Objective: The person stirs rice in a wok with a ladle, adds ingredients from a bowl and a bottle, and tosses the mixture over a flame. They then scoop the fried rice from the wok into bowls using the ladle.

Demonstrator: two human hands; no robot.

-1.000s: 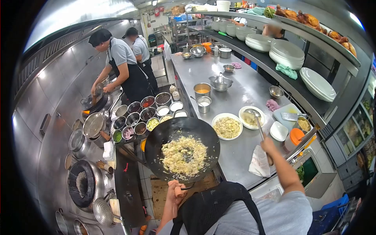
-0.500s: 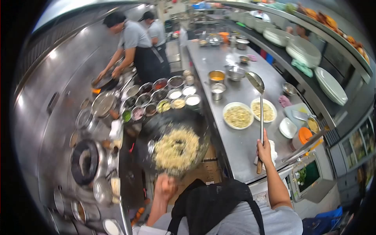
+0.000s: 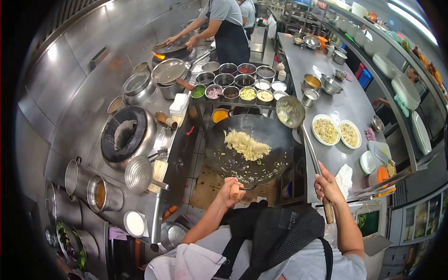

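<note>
My left hand (image 3: 229, 192) is wrapped round the wooden handle of a large black wok (image 3: 224, 161). Pale fried rice (image 3: 247, 145) lies heaped toward the back of the wok, with loose grains and green bits nearer its front edge. My right hand (image 3: 328, 187) grips the wooden end of a long metal ladle (image 3: 311, 149). The ladle's bowl, with food bits on it, is above the wok's right rim. Two white oval plates of rice, the left one (image 3: 326, 130) and the right one (image 3: 350, 134), stand on the steel counter right of the ladle.
Seasoning pots (image 3: 248, 94) stand in rows behind the wok. At left is an empty wok burner (image 3: 123, 135) beside a perforated skimmer (image 3: 138, 174). Two people work at the back, one (image 3: 226, 32) over a flaming stove. Plates line the right shelf (image 3: 401, 70).
The view has swung left, so things appear farther right. The rice, spread in the wok before, is now gathered toward its back. The ladle's bowl has come down beside the wok's rim.
</note>
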